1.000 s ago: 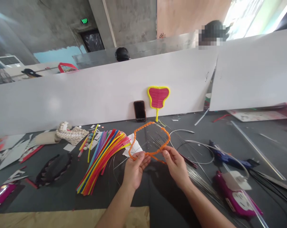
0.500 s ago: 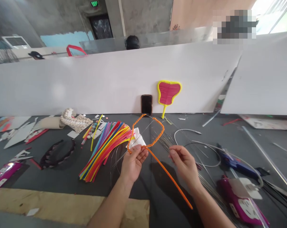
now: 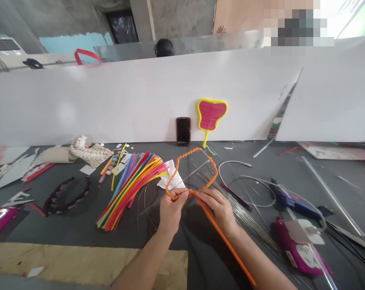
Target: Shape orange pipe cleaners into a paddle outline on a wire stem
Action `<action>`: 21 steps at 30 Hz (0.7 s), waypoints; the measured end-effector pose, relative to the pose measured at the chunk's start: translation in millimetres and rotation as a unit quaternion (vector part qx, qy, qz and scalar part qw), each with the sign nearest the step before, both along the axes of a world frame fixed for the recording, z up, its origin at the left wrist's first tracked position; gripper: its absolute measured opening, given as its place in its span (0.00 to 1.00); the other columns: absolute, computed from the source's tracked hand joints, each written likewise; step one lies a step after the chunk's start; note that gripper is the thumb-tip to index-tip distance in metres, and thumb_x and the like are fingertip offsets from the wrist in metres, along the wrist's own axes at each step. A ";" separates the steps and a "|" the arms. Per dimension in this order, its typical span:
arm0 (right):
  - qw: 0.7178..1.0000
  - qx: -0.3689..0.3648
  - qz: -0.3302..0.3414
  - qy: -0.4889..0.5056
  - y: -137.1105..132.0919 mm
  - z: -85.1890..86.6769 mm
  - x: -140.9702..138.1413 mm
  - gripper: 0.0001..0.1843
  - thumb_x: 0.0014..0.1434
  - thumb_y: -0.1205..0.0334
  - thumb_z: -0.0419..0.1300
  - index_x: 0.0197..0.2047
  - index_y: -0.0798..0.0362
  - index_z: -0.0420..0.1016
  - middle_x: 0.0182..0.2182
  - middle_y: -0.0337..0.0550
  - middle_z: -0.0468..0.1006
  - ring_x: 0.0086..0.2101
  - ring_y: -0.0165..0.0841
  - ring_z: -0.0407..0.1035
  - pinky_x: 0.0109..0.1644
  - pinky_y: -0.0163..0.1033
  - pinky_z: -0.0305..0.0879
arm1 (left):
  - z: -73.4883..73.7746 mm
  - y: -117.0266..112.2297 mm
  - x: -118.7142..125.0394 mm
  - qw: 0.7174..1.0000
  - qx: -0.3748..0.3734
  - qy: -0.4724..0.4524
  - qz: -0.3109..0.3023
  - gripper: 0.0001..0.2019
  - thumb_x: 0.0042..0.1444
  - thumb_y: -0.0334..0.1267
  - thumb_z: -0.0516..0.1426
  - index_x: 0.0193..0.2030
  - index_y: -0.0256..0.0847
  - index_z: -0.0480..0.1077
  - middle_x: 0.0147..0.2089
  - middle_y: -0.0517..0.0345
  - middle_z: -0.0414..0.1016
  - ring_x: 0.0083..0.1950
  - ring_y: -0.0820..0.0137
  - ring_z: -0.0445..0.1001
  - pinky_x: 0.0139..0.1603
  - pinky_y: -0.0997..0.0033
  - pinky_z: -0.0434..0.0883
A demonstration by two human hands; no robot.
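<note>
My left hand (image 3: 172, 210) pinches the lower left of a loop (image 3: 188, 152) wrapped in orange pipe cleaner. Close beside it, my right hand (image 3: 220, 208) has its fingers closed on the same pipe cleaner at the loop's bottom. From there a long straight orange tail (image 3: 229, 244) runs down to the right, past my right wrist. The twisted loop stands above both hands, its middle open. Behind its left side lies a crumpled white tissue (image 3: 164, 182). My fingertips partly hide the joint. To the left fans a bundle of coloured pipe cleaners (image 3: 129, 189).
A red fan with yellow edging (image 3: 211, 114) and a phone (image 3: 183, 131) lean on the white partition (image 3: 124, 100). Thin wires (image 3: 251, 225) lie to the right, near a blue glue gun (image 3: 297, 205) and a purple power strip (image 3: 294, 245). A dark braided band (image 3: 59, 203) rests at left.
My right hand has moved left from beside the loop and closed on the orange pipe cleaner next to my left hand. The loop has shifted slightly right, and the view has turned a little.
</note>
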State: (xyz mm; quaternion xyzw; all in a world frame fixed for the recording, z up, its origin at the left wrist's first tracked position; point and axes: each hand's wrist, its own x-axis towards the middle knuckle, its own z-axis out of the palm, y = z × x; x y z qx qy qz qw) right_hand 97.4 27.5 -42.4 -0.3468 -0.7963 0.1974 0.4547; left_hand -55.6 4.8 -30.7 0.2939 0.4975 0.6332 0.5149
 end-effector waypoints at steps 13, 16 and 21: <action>0.993 0.044 -0.101 -0.030 0.2 6.2 -0.9 0.07 0.60 0.66 0.55 0.36 0.50 0.75 0.32 0.43 0.77 0.34 0.37 0.64 0.42 0.45 0.60 | -2.4 -6.8 3.7 0.989 -0.008 0.136 -0.058 0.07 0.49 0.39 0.62 0.31 0.37 0.76 0.30 0.53 0.78 0.33 0.66 0.75 0.37 0.71 0.69; 0.992 0.040 -0.118 -0.033 -0.9 7.5 -1.1 0.07 0.60 0.65 0.55 0.33 0.50 0.74 0.31 0.43 0.77 0.35 0.36 0.65 0.43 0.45 0.58 | -3.9 -8.4 4.7 0.987 -0.011 0.145 -0.064 0.08 0.49 0.39 0.61 0.32 0.37 0.76 0.30 0.52 0.78 0.34 0.66 0.75 0.37 0.71 0.69; 0.984 0.037 -0.168 -0.037 -2.3 12.2 -1.1 0.08 0.58 0.61 0.58 0.28 0.50 0.72 0.27 0.40 0.77 0.33 0.35 0.63 0.42 0.44 0.55 | -3.5 -11.3 5.8 0.986 -0.010 0.148 -0.077 0.08 0.49 0.39 0.61 0.32 0.37 0.76 0.32 0.52 0.79 0.34 0.66 0.75 0.37 0.71 0.69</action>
